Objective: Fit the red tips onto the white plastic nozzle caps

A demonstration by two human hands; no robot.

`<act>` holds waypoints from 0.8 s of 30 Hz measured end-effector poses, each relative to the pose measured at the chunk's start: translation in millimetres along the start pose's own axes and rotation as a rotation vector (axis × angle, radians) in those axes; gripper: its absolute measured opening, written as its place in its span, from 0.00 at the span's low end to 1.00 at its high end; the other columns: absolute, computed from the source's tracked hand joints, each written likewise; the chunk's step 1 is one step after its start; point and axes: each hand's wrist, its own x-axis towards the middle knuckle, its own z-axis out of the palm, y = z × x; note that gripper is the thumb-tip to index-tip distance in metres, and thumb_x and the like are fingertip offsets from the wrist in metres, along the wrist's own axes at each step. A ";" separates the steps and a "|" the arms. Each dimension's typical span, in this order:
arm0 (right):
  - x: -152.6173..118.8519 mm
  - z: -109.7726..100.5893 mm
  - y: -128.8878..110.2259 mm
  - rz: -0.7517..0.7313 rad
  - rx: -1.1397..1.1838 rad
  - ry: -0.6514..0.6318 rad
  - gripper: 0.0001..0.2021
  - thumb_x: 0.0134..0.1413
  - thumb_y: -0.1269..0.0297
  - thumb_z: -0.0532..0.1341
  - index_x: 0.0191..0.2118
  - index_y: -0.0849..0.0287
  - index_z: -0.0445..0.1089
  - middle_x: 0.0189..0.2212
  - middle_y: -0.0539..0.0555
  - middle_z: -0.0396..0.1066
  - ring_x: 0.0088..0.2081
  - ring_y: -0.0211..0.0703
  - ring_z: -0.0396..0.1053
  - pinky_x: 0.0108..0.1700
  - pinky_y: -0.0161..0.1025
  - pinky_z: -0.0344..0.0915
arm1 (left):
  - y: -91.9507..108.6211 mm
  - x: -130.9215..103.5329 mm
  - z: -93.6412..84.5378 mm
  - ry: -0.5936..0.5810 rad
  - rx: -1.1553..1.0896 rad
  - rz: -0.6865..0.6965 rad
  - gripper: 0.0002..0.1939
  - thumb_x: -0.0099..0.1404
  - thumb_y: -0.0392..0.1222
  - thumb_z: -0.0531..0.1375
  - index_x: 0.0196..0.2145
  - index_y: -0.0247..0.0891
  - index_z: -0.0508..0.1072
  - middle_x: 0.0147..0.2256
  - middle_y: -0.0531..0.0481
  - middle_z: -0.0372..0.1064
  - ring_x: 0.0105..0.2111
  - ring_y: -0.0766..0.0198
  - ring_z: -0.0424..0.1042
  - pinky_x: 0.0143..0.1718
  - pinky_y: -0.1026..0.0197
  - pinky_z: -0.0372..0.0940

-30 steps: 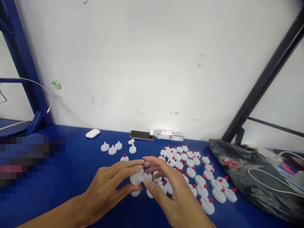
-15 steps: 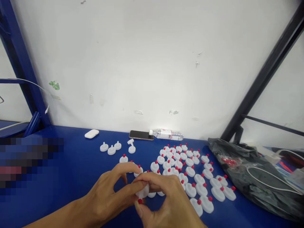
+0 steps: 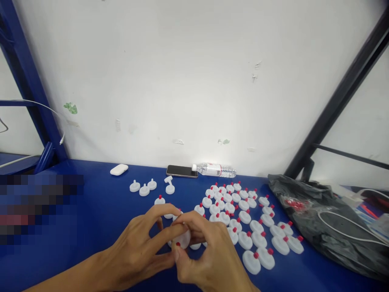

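One white disc (image 3: pixel 184 240) pinched between the left hand (image 3: pixel 138 245) and the right hand (image 3: pixel 209 251)

A slip looked the likeliest trouble: the disc's smooth, rounded side gave the fingertips little to bite on, and uneven pressure could have tipped it out. The right thumb, set at the red cap (image 3: pixel 178 244), could also have pushed it askew by bearing sideways; whether the cap sat fully home could not be told.

The right hand was nearly closed, thumb by the cap, index finger arched over the disc's top. The left hand was half curled, its fingers reaching across from the left; its lower contact was hidden. The disc appeared to be held above the blue table (image 3: pixel 103 202), its cap toward the person.

Just beyond and to the right lay red-capped pieces (image 3: pixel 244 217), near enough for a dropped disc to knock. Farther off were uncapped pieces (image 3: pixel 144 190), a phone (image 3: pixel 180 171) and a bottle (image 3: pixel 212 169).
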 end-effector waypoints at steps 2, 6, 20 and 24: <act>1.5 -7.5 -2.9 0.026 -0.014 -0.053 0.21 0.46 0.72 0.63 0.48 0.53 0.74 0.30 0.45 0.81 0.29 0.39 0.79 0.37 0.32 0.76 | 1.2 3.5 -0.1 0.034 0.029 -0.025 0.15 0.74 0.38 0.60 0.57 0.41 0.71 0.54 0.41 0.66 0.37 0.63 0.73 0.37 0.61 0.73; 6.8 -37.2 -7.5 0.094 -0.136 0.023 0.10 0.61 0.60 0.64 0.47 0.50 0.77 0.40 0.50 0.83 0.42 0.44 0.82 0.43 0.34 0.76 | -3.5 10.2 0.3 -0.012 0.080 -0.154 0.15 0.69 0.36 0.59 0.53 0.42 0.70 0.49 0.43 0.68 0.38 0.60 0.72 0.38 0.58 0.72; -5.9 -196.4 85.1 0.355 -1.023 0.290 0.20 0.65 0.55 0.52 0.43 0.55 0.81 0.42 0.60 0.84 0.43 0.63 0.81 0.44 0.52 0.73 | -4.5 6.9 4.5 -0.391 0.108 -0.324 0.10 0.69 0.37 0.54 0.46 0.44 0.70 0.41 0.48 0.74 0.38 0.54 0.76 0.32 0.57 0.65; -14.5 -203.6 113.5 0.345 -1.029 0.184 0.18 0.62 0.64 0.53 0.43 0.58 0.83 0.44 0.61 0.84 0.47 0.59 0.81 0.51 0.48 0.74 | -4.7 5.7 4.7 -0.372 0.065 -0.341 0.10 0.70 0.37 0.54 0.47 0.45 0.70 0.43 0.48 0.74 0.42 0.54 0.75 0.35 0.57 0.65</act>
